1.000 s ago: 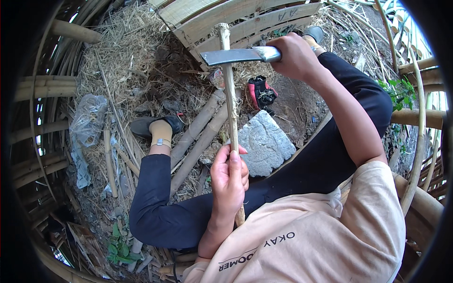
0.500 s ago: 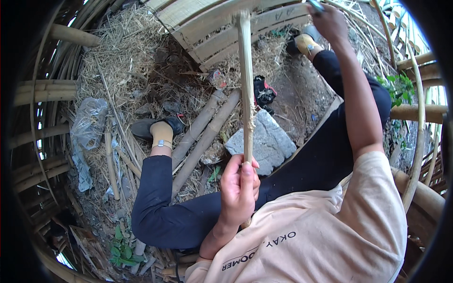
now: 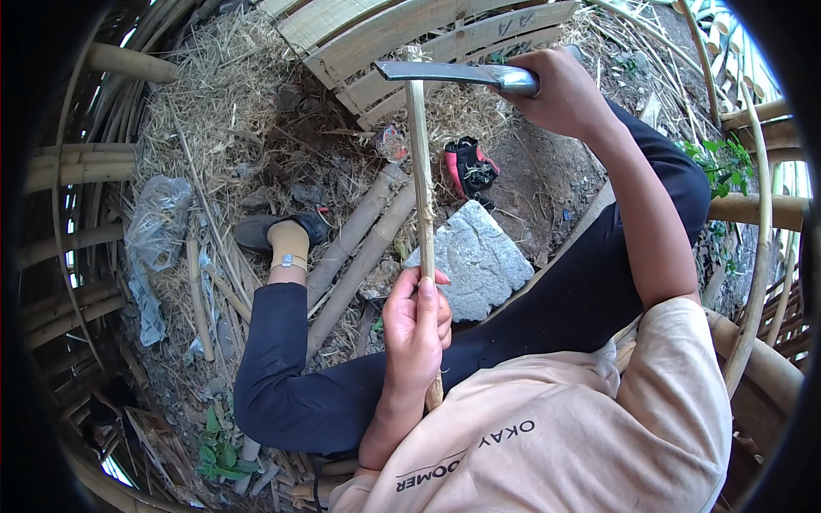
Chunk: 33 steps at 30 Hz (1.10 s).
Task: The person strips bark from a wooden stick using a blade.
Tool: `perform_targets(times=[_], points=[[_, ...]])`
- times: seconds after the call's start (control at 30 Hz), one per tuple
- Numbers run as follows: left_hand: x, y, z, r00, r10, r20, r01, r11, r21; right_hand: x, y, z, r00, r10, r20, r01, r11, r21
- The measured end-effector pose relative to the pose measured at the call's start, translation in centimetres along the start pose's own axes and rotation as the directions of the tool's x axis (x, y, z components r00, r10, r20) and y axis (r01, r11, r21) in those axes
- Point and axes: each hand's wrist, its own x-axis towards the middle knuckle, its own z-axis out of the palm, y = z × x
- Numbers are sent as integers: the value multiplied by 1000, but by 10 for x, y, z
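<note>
My left hand (image 3: 416, 329) is wrapped round the lower part of a pale wooden stick (image 3: 422, 179), which stands roughly lengthwise in front of me with roughened patches along its edge. In my right hand (image 3: 558, 92) is a large knife (image 3: 445, 72), gripped by its handle. Its metal blade points left and lies across the stick near the far end; whether it touches the wood I cannot tell. Beyond my left hand, a flat grey stone block (image 3: 481, 261) rests on the ground.
Two bamboo poles (image 3: 363, 248) lie left of the stone. A black and red glove-like item (image 3: 470, 167) is beyond it. Wooden slats (image 3: 436, 43) stand at the far side. A clear plastic bag (image 3: 160, 212) lies at left amid straw; bamboo rails (image 3: 759, 209) flank the right.
My right hand has come down and leftward from the far right, bringing the knife blade over the stick's far end. The stick and my left hand have shifted slightly left.
</note>
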Motion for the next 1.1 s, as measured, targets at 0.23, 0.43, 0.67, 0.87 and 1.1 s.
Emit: perform_targets(times=[0.23,0.43,0.67,0.87,1.1], points=[[-4,0,-3,979,-47,197,87,976,-198,0,-2,16,999,24,-30,-24,1000,8],[-2,-2,0,971,-56,234,104,975,-197,15,15,13,984,12,-176,-48,979,-199],[1,-2,-5,955,-91,282,168,950,-264,15,32,9,961,-113,-254,54,972,-227],[1,-2,-9,956,-100,277,182,940,-288,8,21,11,954,-133,-268,64,966,-249],[2,-1,-9,955,-103,278,188,936,-298,7,21,11,946,-165,-278,85,957,-279]])
